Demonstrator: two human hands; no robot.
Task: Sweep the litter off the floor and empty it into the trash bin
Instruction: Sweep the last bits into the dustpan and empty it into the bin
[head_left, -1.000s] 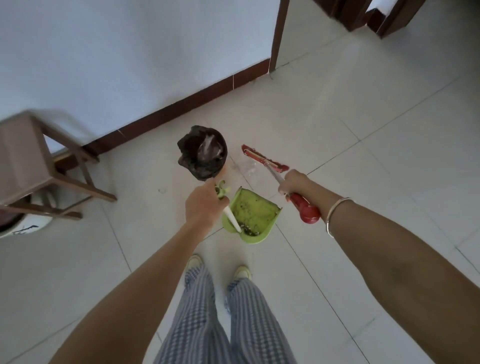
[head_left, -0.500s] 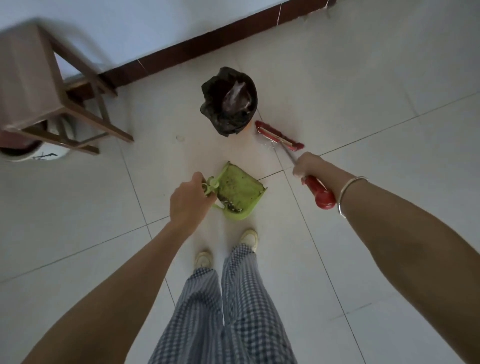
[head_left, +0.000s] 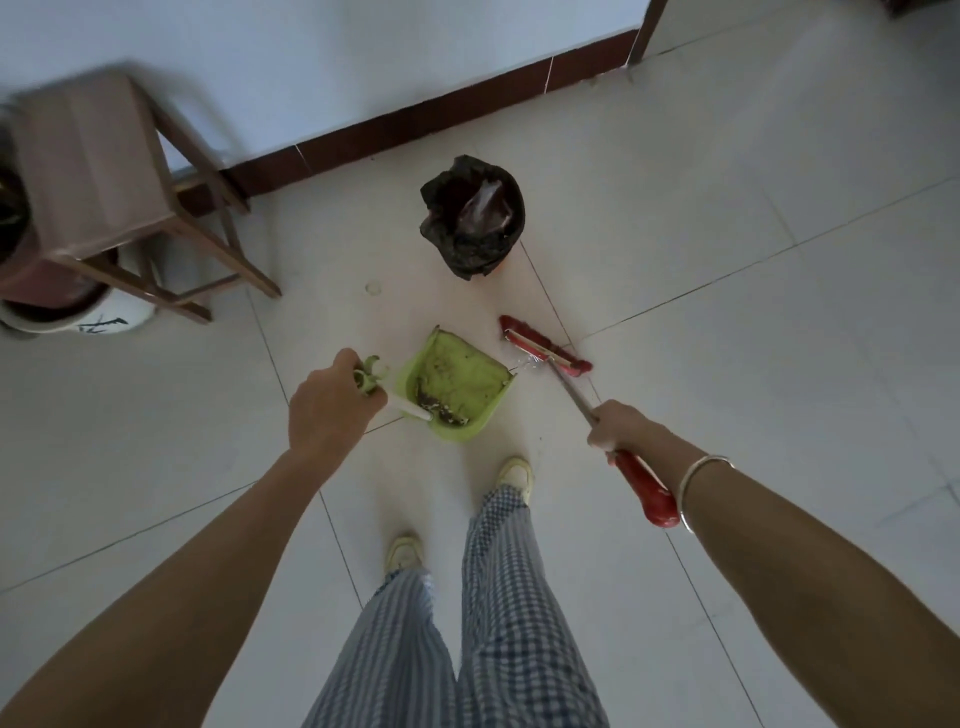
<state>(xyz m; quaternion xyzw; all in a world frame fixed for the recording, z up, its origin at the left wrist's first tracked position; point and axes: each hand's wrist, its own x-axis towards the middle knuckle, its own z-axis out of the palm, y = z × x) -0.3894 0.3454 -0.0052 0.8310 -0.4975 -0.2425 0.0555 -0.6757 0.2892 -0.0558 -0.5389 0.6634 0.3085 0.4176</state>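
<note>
Hands well apart, our left hand (head_left: 332, 410) grips the dustpan (head_left: 460, 382) by its handle, our right hand (head_left: 618, 431) the broom (head_left: 543, 353), its head on the floor (head_left: 727, 312) near the bin (head_left: 475, 218).

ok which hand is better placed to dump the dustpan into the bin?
Left. The left hand grips the handle of the green dustpan, litter lies in it, and the trash bin stands just beyond. The right hand is busy gripping the broom.
</note>
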